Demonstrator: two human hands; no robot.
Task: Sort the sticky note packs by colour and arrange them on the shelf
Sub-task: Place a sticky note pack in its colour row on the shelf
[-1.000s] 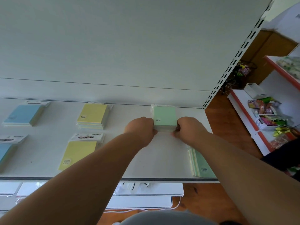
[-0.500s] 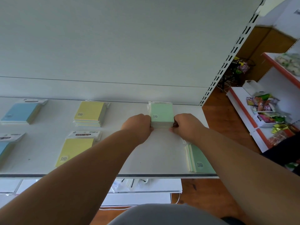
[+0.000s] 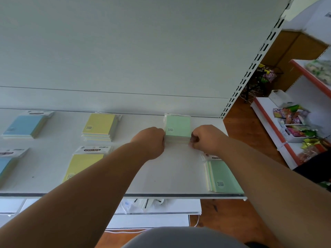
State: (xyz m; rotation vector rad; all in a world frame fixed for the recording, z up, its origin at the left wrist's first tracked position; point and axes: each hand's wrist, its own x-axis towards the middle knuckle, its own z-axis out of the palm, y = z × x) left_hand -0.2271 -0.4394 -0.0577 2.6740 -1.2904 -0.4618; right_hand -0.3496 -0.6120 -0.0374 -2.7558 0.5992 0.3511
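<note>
A stack of green sticky note packs (image 3: 178, 127) stands at the back right of the white shelf (image 3: 175, 172). My left hand (image 3: 152, 140) grips its left side with curled fingers, and my right hand (image 3: 206, 139) grips its right side. More green packs (image 3: 223, 178) lie at the shelf's front right, partly under my right forearm. Yellow packs are stacked at the back middle (image 3: 99, 127), with a single yellow pack (image 3: 84, 162) in front of them. Blue packs lie at the back left (image 3: 25, 125) and at the front left edge (image 3: 6, 164).
The shelf's white back panel rises behind the packs, and a slotted upright (image 3: 250, 68) marks its right end. Lower white shelves (image 3: 152, 208) sit below the front edge. To the right stands another shelf unit (image 3: 293, 129) with snack packets over a wooden floor.
Both hands have stayed on the sides of the green stack at the back right. The stack sits slightly closer to the back panel; the view has shifted a little.
</note>
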